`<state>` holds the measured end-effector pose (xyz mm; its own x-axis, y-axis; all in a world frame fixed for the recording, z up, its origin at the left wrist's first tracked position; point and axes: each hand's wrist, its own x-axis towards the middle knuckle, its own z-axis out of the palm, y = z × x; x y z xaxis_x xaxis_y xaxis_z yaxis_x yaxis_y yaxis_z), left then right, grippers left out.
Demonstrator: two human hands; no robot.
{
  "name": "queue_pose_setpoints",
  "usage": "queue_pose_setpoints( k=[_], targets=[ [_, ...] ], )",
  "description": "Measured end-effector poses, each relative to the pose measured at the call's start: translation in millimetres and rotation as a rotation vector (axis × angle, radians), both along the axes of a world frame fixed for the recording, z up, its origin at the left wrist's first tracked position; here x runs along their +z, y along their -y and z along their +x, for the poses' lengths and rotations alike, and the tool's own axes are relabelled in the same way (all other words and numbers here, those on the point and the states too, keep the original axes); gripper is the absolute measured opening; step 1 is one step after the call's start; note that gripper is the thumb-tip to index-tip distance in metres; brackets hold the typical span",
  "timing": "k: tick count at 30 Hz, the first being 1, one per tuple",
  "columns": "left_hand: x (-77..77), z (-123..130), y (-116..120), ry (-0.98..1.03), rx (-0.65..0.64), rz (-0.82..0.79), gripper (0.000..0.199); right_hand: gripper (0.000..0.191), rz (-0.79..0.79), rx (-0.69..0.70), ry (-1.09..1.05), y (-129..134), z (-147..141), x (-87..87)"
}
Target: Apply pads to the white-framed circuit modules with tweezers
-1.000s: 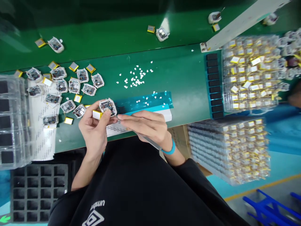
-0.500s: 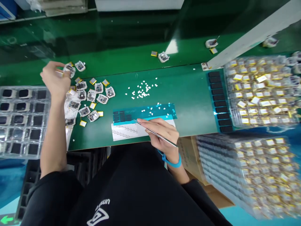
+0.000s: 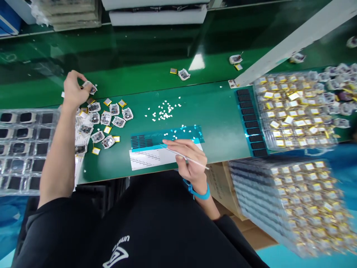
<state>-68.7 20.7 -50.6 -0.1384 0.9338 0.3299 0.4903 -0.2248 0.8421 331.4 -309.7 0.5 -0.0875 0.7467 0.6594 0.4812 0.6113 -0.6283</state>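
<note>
Green surface stretched right along the bench [image 3: 220, 126], and out at the far left the left hand [image 3: 76, 89] was at a white-rimmed casing [image 3: 91, 88], circuitry showing in its open face! Thumb and forefinger were bent round the casing's near end with only a small gap between them. Pinched or merely touched? From above you couldn't tell, nor whether it rested on the surface. It sat just beyond a crowd of similar casings [image 3: 106, 118], with yellow-edged packs [image 3: 107, 129] scattered among them.

Over to the right hand [image 3: 192, 158]: fingers closed, a slim metal tool [image 3: 187, 156] held slantwise like a pen, its tip over the blue film [image 3: 164, 136]. Dark strips [image 3: 141, 141] lay at the film's left end, a printed white sheet [image 3: 143, 160] ran along its near edge, and small white bits [image 3: 166, 112] were strewn beyond.

So the step in hand looked like left-hand handling of one casing, the tool hand idle at the film. As for the next move, it seemed to call for fingertip care at that rim, clear of the neighbours, and a steady tool tip near those little strips.
</note>
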Motion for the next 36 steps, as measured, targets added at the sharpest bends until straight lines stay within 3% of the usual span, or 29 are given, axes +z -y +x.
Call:
queue_pose_setpoints(
  k=[2, 3, 6, 9, 11, 13, 16, 24, 30, 36],
  targets=[
    [6.4, 29.0, 26.0, -0.023, 0.084, -0.061, 0.055, 0.030, -0.006, -0.061, -0.035, -3.2, -1.8, -0.9],
    [9.8, 47.4, 45.6, 0.030, 0.054, -0.040, 0.055, 0.031, -0.021, -0.101, -0.041, -5.4, -3.0, -1.1],
    [21.5, 108.8, 124.2, 0.225, -0.207, 0.031, 0.044, 0.033, -0.066, -0.198, 0.009, -13.5, -8.9, -1.0],
    [39.0, 161.8, 206.4, 0.354, -0.363, -0.061, 0.036, 0.028, -0.091, -0.215, 0.056, -22.2, -18.5, 0.2],
    [51.3, 185.7, 247.3, 0.380, -0.450, -0.157, 0.029, 0.025, -0.140, -0.186, 0.073, -26.8, -25.8, 1.4],
    [60.2, 200.5, 273.5, 0.400, -0.468, -0.204, 0.028, 0.022, -0.181, -0.165, 0.084, -29.5, -31.8, 2.5],
    [66.4, 210.8, 292.9, 0.463, -0.356, -0.207, 0.027, 0.010, -0.124, -0.167, 0.018, -29.1, -36.2, 3.2],
    [78.3, 214.7, 312.4, 0.462, -0.175, -0.080, 0.018, 0.010, 0.065, -0.098, -0.035, -18.5, -36.7, 7.7],
    [81.7, 211.2, 315.4, 0.343, -0.091, -0.007, 0.015, 0.015, 0.081, -0.072, 0.142, -15.6, -37.2, 13.3],
    [85.5, 205.3, 320.8, 0.092, -0.017, -0.004, 0.007, 0.021, 0.141, -0.003, 0.390, -17.1, -30.3, 11.8]
  ],
)
